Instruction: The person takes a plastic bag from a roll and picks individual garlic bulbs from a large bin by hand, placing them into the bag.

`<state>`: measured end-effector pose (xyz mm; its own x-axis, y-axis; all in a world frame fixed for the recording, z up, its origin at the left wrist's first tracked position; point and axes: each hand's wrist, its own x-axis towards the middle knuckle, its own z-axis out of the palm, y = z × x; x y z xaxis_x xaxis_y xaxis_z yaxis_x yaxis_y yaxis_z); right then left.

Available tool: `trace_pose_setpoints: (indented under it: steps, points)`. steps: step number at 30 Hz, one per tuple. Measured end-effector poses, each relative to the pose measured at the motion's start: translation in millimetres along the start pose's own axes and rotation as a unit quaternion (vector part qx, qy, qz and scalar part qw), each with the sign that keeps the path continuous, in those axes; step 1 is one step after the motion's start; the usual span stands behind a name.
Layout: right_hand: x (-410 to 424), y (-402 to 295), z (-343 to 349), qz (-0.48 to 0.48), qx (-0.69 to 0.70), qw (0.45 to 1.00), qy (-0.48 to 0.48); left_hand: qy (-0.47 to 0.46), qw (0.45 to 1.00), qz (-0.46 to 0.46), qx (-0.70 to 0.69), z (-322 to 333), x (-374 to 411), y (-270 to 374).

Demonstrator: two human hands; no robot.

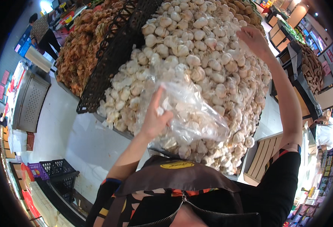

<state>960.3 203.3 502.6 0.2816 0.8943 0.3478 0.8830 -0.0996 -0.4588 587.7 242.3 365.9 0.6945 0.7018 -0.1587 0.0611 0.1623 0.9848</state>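
A large heap of garlic bulbs fills the middle of the view. My left hand is at the near left of the heap, closed on a clear plastic bag that lies spread over the bulbs. Its index finger points up along the bag's edge. Some pale pieces show through the film. My right hand reaches to the far right part of the heap, fingers bent down at the bulbs; whether it grips one cannot be told.
Black plastic grating divides the garlic from a heap of brownish-orange produce. Potatoes lie beyond. Black crates stand lower left, a slatted wooden box lower right. One person is far left, another far right.
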Motion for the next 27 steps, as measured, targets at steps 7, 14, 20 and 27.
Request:
trace_pose_setpoints:
  steps: [7,14,20,27]
  points:
    - [-76.1,-47.8,-7.9,0.066,0.093,0.992,0.045,-0.084,0.988,0.119,-0.042,-0.3,-13.9,38.3]
    - [-148.7,-172.8,60.9,-0.108,0.071,0.98,-0.152,-0.088,0.981,0.174,0.019,13.3,-38.6,50.3]
    - [-171.9,-127.9,116.7,0.027,-0.12,0.976,-0.182,-0.151,0.921,0.349,0.083,34.5,-85.4,71.7]
    - [-128.6,-249.0,88.6,-0.268,0.005,0.956,-0.121,-0.039,0.956,0.28,-0.076,-53.6,-151.0,140.0]
